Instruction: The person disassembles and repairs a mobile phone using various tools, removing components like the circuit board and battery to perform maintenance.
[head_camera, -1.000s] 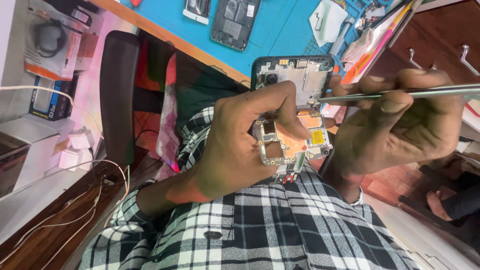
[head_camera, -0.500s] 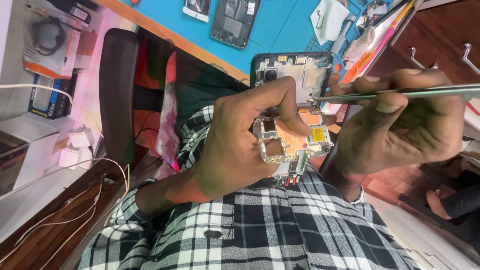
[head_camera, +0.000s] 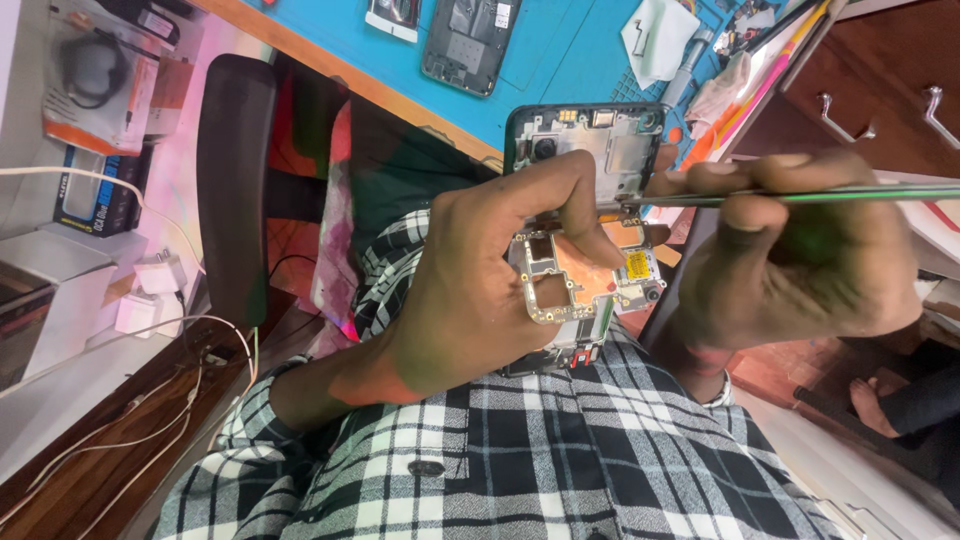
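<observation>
My left hand grips an opened dark phone with its back cover off, held above my checked shirt. The thumb presses across a loose green circuit board that lies over the phone's lower half. My right hand pinches a long thin metal tool, like tweezers, held level. Its tip reaches the phone's middle, just past my left thumb. The phone's lower end is hidden behind my left hand.
A blue work mat on the desk carries a second opened phone, a white cloth and small parts. A black chair back stands at left, with white chargers and cables. Wooden drawers with handles are at right.
The phone and both hands have shifted slightly up in view. My left thumb has slid a little further over the board. The tool stays at the phone's middle.
</observation>
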